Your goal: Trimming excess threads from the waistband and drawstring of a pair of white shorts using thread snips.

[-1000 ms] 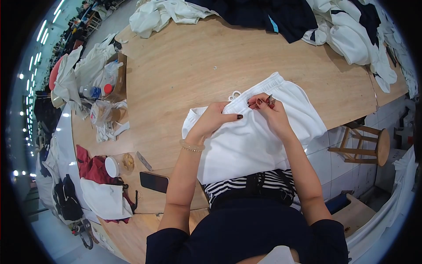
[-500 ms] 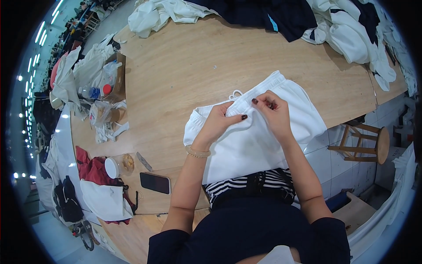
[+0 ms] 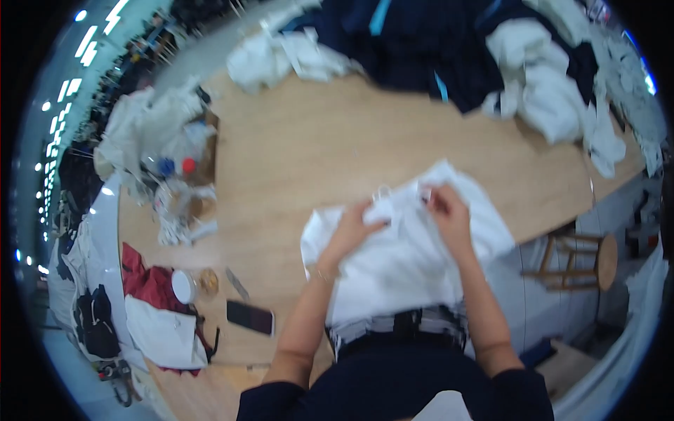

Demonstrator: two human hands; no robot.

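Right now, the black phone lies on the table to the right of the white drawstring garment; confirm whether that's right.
The side is wrong: the head view shows the black phone on the table to the left of the white drawstring garment.

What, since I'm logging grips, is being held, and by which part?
The left hand holds the white garment by its waistband; blur hides whether the right hand grips anything.

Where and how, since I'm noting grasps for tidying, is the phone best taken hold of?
Likely grip the phone by both long edges toward its left end, from above: it lies flat and oblong, and the left forearm is close to its right end.
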